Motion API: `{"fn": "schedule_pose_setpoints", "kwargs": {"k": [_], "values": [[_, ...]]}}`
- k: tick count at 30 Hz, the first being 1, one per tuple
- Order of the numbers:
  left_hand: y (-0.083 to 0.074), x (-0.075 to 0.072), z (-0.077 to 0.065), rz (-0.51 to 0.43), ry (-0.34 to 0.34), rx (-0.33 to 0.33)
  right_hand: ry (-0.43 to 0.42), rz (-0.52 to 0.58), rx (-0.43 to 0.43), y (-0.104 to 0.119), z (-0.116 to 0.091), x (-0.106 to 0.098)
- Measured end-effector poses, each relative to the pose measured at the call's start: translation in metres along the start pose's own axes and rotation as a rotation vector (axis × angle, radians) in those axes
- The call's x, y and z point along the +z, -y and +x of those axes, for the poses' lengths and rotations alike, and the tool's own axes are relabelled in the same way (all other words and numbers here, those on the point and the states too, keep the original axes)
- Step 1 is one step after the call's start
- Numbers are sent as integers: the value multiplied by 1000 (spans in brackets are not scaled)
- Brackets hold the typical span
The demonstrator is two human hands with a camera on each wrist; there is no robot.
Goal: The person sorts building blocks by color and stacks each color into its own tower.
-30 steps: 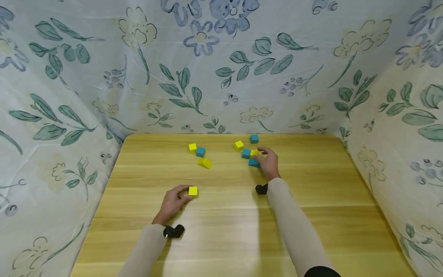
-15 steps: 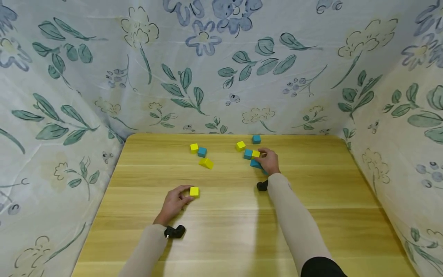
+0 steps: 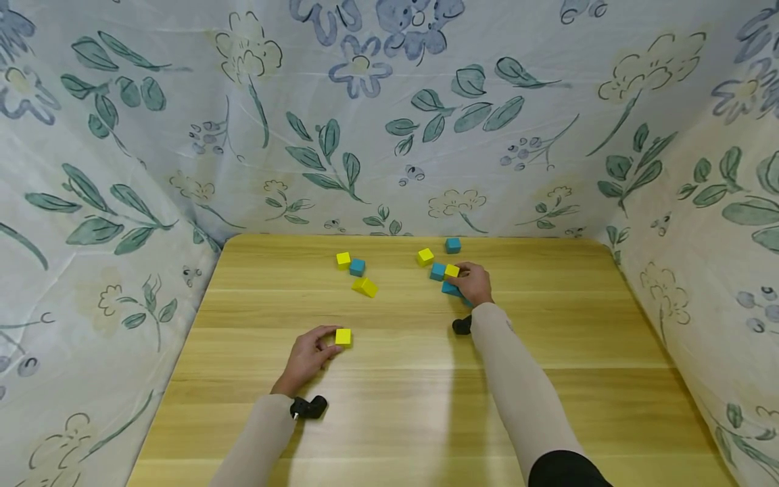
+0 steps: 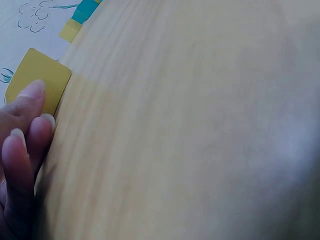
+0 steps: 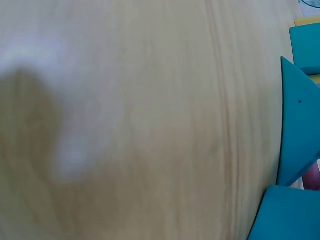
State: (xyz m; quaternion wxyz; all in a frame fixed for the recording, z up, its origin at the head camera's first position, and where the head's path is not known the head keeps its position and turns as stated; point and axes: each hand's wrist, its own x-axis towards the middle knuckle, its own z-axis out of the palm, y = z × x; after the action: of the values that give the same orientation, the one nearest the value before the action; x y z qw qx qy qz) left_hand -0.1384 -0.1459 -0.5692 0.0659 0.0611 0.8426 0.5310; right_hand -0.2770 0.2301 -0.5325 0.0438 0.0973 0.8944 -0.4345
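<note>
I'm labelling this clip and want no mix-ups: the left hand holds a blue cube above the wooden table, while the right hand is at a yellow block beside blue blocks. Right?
Not quite: the cube in the left hand is yellow, as the head view shows. The right hand is at a yellow block beside blue blocks, as you say.

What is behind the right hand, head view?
Parts of a yellow cube, a blue wedge and another blue piece show past the right hand; their covered portions, and anything wholly behind it, cannot be seen.
</note>
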Motion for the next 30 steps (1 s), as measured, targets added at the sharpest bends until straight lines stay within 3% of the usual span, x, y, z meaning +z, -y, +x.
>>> {"fn": "schedule_pose_setpoints", "kwargs": {"k": [11,18,30], "values": [[-1,0,-1,10,-2,-1,-4,0,-6,-3,2,1],[-2,0,0,12,-5,-8,-27,65,-13,-1,-2,-2],[-1,1,-2,34,2,1,-95,91,-181,18,-23,-11]]}}
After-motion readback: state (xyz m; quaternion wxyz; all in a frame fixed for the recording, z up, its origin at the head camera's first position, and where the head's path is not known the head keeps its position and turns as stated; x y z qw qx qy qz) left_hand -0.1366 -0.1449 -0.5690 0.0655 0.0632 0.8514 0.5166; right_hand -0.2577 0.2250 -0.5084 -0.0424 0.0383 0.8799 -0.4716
